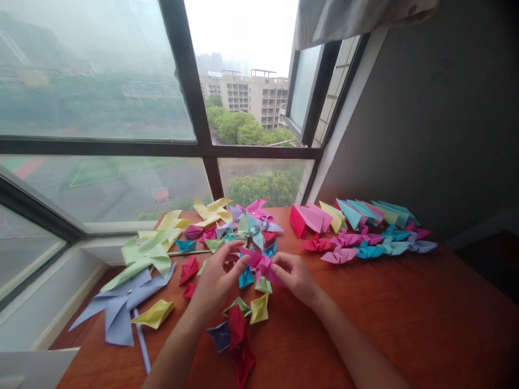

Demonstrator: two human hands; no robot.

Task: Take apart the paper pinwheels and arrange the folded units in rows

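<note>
A folded magenta paper boat (261,263) is held up over the table between my two hands. My left hand (221,273) pinches its left end with thumb and fingers. At its right end, my right hand (292,274) grips the paper with thumb and bent forefinger. Beneath and around the hands lie several small folded paper boats, among them a blue one (245,277), a pale green one (263,284) and a yellow one (259,308). Nearer to me, a red folded piece (237,327) rests against a dark purple one (219,336). My left hand hides part of the pile.
Paper pinwheels, one lavender (125,302) and one pale green (148,254), lie at the left. Paper planes (351,213) stand in a row at the back right, with folded pink and blue pieces (371,249) before them. Windows (251,151) border the wooden table (365,329).
</note>
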